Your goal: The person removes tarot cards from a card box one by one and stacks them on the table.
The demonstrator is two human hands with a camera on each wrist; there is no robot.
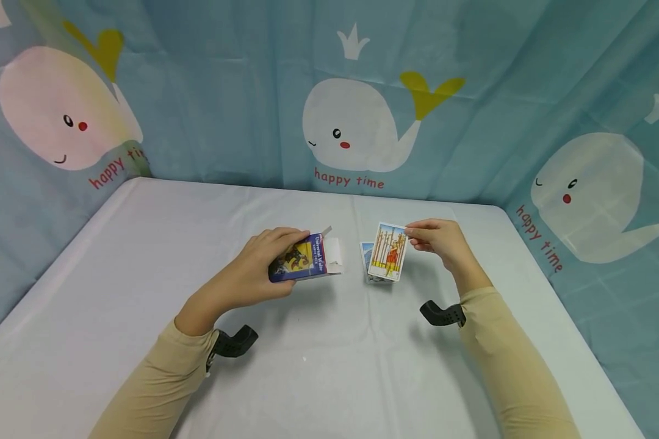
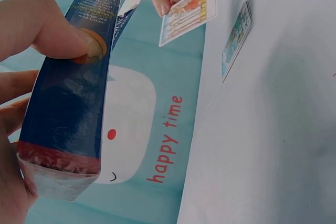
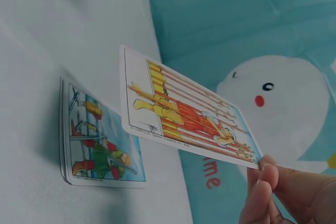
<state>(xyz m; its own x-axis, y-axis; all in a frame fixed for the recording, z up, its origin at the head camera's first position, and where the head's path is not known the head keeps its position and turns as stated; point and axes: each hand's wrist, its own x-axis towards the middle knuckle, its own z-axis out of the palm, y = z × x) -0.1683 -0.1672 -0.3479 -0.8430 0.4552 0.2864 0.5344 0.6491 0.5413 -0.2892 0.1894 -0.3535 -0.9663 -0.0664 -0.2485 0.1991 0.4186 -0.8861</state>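
My left hand (image 1: 260, 265) grips a blue tarot card box (image 1: 299, 259) above the table, thumb on one narrow side in the left wrist view. The box's end flap (image 1: 334, 255) stands open toward the right. Between thumb and fingers, my right hand (image 1: 438, 241) pinches one tarot card (image 1: 388, 252) at its upper right corner; the card shows a figure among upright staffs. Below this card lies a small stack of tarot cards (image 3: 102, 142), its top card picturing a figure with swords. In the head view the held card covers most of the stack.
The table wears a white cloth (image 1: 307, 378). Behind it and along both sides hangs a blue curtain (image 1: 225, 91) with whale prints. A black wrist device (image 1: 236, 341) is strapped at the left sleeve, and a similar device (image 1: 442, 313) at the right.
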